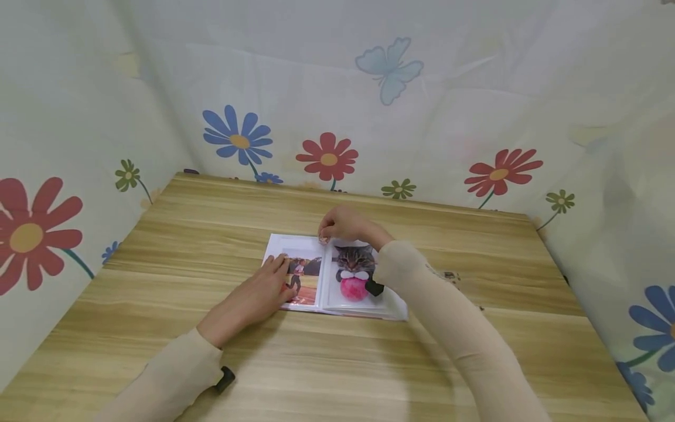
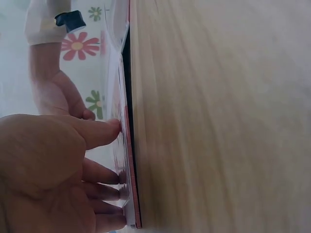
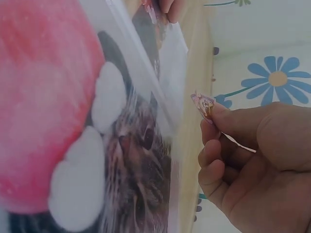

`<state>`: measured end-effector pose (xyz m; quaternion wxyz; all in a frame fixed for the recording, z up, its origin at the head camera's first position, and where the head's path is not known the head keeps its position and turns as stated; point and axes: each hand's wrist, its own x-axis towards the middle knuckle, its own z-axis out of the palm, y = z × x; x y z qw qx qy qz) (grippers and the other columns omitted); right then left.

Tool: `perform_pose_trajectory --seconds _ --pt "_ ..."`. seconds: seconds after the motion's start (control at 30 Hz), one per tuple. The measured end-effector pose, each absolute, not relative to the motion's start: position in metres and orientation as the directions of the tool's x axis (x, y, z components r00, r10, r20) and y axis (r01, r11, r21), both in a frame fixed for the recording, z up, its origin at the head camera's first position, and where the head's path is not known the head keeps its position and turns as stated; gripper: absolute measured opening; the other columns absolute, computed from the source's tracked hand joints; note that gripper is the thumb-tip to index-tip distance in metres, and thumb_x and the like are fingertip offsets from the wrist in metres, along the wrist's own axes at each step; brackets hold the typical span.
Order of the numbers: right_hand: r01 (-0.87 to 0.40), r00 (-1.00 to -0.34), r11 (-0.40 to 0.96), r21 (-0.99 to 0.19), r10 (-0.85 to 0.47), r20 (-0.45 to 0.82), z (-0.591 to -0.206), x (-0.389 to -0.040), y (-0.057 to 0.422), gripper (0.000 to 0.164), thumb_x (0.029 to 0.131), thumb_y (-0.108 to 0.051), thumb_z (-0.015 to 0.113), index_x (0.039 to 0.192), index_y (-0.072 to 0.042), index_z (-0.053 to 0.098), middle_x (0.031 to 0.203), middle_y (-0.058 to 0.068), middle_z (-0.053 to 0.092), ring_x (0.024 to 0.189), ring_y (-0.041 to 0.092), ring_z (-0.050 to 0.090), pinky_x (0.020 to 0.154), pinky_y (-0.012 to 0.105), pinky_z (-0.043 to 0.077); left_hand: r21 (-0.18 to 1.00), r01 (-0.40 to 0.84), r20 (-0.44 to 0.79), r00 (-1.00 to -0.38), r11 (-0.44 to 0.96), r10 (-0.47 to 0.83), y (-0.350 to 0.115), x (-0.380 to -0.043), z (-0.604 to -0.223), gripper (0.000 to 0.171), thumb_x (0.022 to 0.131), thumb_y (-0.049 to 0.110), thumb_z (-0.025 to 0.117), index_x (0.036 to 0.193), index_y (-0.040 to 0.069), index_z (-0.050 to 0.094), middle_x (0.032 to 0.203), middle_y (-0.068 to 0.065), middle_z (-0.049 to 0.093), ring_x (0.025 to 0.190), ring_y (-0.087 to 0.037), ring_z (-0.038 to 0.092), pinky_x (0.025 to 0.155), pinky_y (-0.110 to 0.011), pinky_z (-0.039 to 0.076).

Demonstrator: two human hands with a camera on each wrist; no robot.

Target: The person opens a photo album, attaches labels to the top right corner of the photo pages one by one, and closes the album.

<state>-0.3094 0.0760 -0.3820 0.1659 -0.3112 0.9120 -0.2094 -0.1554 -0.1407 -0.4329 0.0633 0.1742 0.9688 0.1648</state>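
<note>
An open photo album [image 1: 326, 306] lies on the wooden table. Its left page carries a photo of a running person [image 1: 303, 284]; on the right page is a picture of a cat with a pink ball [image 1: 353, 272]. My left hand [image 1: 266, 287] rests on the left page, fingertips and thumb [image 2: 109, 131] pressing the sleeve with the fingers spread. Over the top of the album near the fold, my right hand [image 1: 345, 224] pinches a small colourful sticker [image 3: 204, 106] between thumb and forefinger. The right forearm covers part of the right page in the head view.
To the right of the album, small dark-printed pieces [image 1: 450, 275] lie on the table [image 1: 501, 252], partly behind the right sleeve. A white curtain with printed flowers [image 1: 327, 158] surrounds the table at the back and both sides.
</note>
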Motion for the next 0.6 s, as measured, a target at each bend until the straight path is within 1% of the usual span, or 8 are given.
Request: perform_pose_trajectory --seconds 0.27,0.5,0.6 --pt "-0.526 -0.723 0.704 -0.478 -0.666 -0.185 -0.385 -0.312 0.067 0.019 0.102 -0.019 0.063 0.1 -0.009 0.079 0.098 0.006 0.078 0.073 0.009 0.05 0.066 0.019 0.04 0.336 0.324 -0.06 -0.929 0.884 0.364 -0.141 -0.156 -0.432 0.069 0.103 0.029 0.059 0.15 -0.016 0.036 0.162 -0.034 0.031 0.15 -0.055 0.029 0.124 -0.059 0.03" --pt "-0.472 -0.732 0.713 -0.519 -0.645 -0.219 -0.39 -0.31 0.064 0.018 0.102 -0.018 0.064 0.099 -0.008 0.078 0.094 0.005 0.076 0.073 0.009 0.051 0.064 0.018 0.041 0.331 0.347 -0.039 -0.924 0.877 0.381 -0.141 -0.155 -0.432 0.068 0.102 0.027 0.06 0.149 -0.017 0.038 0.16 -0.035 0.034 0.148 -0.056 0.032 0.123 -0.059 0.032" --pt "-0.479 -0.73 0.709 -0.518 -0.65 -0.214 -0.391 -0.31 0.064 0.018 0.102 -0.017 0.063 0.098 -0.008 0.079 0.094 0.005 0.076 0.07 0.009 0.049 0.063 0.019 0.04 0.331 0.343 -0.036 -0.926 0.879 0.375 -0.141 -0.155 -0.432 0.068 0.102 0.027 0.061 0.149 -0.017 0.038 0.16 -0.035 0.034 0.148 -0.056 0.032 0.123 -0.059 0.032"
